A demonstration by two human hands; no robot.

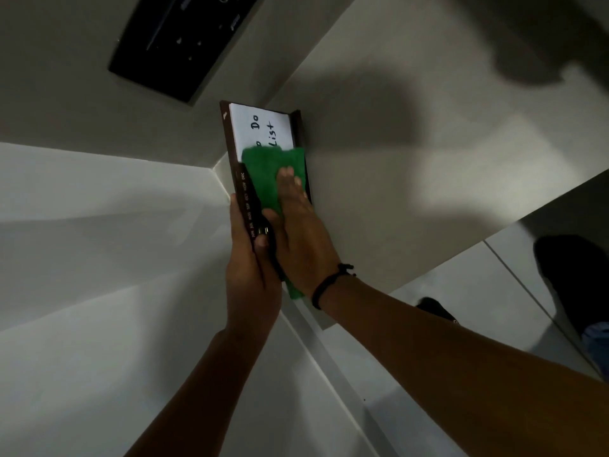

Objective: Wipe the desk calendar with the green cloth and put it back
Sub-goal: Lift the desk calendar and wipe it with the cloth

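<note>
Both forearms reach up from the bottom of the frame and meet at its centre, where the desk calendar (263, 133) is held in the air above the pale desk (412, 159). The left hand (252, 268) clasps the calendar's near end from the left, fingers wrapped around the dark brown frame and the thumb lying along its edge. The right hand (300, 232) lies flat, fingers stretched together, pressing the green cloth (263, 173) against the calendar's face; the cloth covers the lower half of the white sheet and a corner of it hangs out below the palm. A black cord bracelet (329, 282) circles the right wrist. On the white sheet handwritten words read "Do" and "List", the start of the line hidden by the cloth. Along the brown edge run month tabs; "DEC" and "NOV" can be read, the others are too blurred. A black flat device (184, 44) lies at the upper left of the frame. Heavy shadows fall across the desk at the upper right, and glossy floor tiles (494, 291) show at the right.
</note>
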